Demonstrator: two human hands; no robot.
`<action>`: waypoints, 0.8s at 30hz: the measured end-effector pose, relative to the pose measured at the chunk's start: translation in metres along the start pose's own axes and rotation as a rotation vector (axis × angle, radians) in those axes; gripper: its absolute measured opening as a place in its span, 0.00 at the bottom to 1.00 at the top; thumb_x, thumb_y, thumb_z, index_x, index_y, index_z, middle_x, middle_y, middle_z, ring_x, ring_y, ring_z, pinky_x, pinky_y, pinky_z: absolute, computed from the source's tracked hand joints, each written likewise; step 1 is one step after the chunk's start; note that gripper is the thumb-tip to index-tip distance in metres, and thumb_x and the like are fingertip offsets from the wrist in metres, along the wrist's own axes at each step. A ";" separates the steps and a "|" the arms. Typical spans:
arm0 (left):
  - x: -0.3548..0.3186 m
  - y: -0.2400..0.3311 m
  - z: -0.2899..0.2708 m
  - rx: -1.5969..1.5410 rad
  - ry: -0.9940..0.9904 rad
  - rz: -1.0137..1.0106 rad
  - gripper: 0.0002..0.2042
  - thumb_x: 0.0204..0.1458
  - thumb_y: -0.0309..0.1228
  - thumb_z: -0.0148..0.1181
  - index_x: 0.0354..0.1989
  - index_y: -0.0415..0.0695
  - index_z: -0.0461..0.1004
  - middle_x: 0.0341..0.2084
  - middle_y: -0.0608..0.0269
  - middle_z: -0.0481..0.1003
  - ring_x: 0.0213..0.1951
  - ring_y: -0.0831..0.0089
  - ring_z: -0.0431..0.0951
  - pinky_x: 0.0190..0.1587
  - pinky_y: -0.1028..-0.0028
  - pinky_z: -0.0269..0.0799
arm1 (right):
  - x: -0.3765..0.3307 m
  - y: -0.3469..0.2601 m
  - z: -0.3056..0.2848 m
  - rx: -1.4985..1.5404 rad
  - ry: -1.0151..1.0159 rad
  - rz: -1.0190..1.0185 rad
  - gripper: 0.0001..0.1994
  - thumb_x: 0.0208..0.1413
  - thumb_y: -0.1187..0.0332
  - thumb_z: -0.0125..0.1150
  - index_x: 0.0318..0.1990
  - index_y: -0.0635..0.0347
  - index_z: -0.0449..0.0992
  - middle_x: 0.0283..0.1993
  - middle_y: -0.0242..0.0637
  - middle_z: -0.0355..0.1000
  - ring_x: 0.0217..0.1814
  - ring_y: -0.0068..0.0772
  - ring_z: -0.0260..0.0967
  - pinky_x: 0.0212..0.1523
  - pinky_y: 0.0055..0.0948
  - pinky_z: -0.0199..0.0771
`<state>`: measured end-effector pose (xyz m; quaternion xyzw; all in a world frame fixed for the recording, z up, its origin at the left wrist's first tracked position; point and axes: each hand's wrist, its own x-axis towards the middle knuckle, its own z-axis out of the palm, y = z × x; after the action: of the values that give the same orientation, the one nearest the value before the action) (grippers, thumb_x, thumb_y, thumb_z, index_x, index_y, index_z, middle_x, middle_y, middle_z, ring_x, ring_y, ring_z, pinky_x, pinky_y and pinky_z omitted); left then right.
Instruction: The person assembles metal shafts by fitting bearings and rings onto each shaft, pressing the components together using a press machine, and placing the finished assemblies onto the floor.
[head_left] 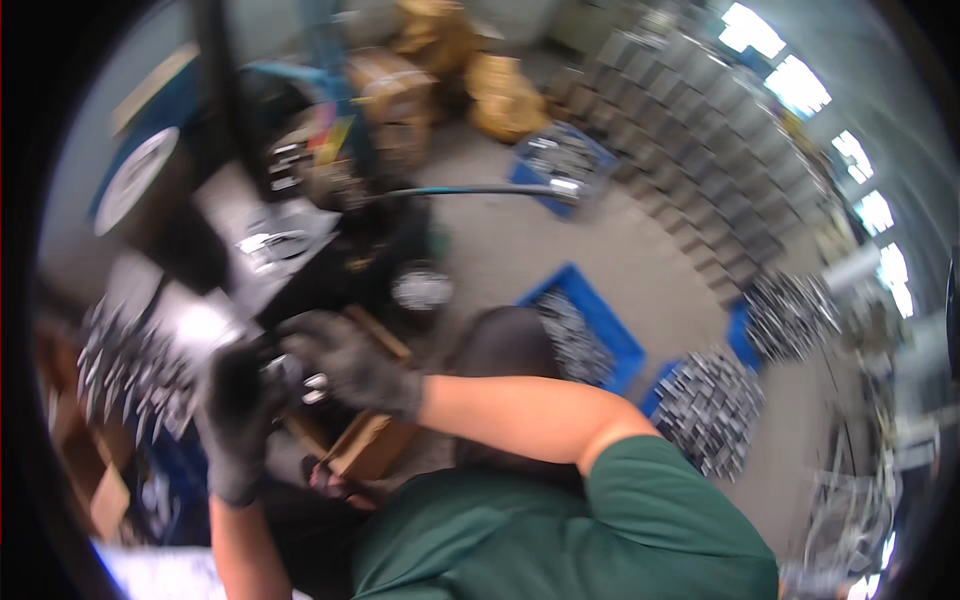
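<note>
Both my hands wear dark grey gloves and are close together in front of the machine's metal plate, smeared by motion. My left hand (240, 405) is raised next to a heap of small shiny metal parts (135, 370); its fingers are too blurred to read. My right hand (355, 365) reaches across from the right with its fingers curled inward. Small bright metal pieces (315, 387) show between the hands, beside the right palm; whether they are gripped is unclear. Below the hands is an open cardboard box (372, 445), partly covered by them.
A machine with a pale cylinder (140, 180) and a shiny work surface (280, 245) stands at the left. On the floor are blue trays of metal parts (630, 345). Stacked grey-brown blocks (690, 150) curve along the back right. Yellow sacks (505, 100) lie at the back.
</note>
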<state>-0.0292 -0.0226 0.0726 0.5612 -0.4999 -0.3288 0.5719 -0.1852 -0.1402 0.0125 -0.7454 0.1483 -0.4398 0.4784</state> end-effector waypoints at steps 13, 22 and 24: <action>0.016 -0.050 -0.001 0.307 -0.084 0.125 0.15 0.63 0.25 0.62 0.57 0.38 0.75 0.50 0.61 0.77 0.50 0.73 0.76 0.55 0.71 0.75 | -0.012 -0.082 -0.103 0.994 0.021 0.538 0.15 0.66 0.53 0.57 0.38 0.56 0.77 0.29 0.32 0.74 0.22 0.22 0.71 0.18 0.24 0.74; -0.005 -0.059 0.015 0.321 -0.199 -0.034 0.13 0.63 0.27 0.62 0.55 0.38 0.75 0.47 0.61 0.78 0.49 0.72 0.78 0.55 0.70 0.74 | -0.157 -0.085 -0.307 0.651 0.751 0.671 0.18 0.62 0.58 0.67 0.53 0.57 0.76 0.35 0.40 0.78 0.24 0.25 0.74 0.24 0.28 0.80; -0.006 -0.065 0.020 0.399 -0.272 -0.015 0.12 0.62 0.25 0.62 0.52 0.38 0.75 0.45 0.60 0.78 0.48 0.72 0.78 0.55 0.70 0.74 | -0.206 -0.065 -0.348 0.461 0.964 0.743 0.16 0.59 0.58 0.69 0.50 0.55 0.76 0.34 0.42 0.79 0.26 0.25 0.76 0.26 0.30 0.81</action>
<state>-0.0373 -0.0331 0.0057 0.6173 -0.6232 -0.3005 0.3745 -0.5931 -0.1784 0.0154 -0.2419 0.4961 -0.5507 0.6262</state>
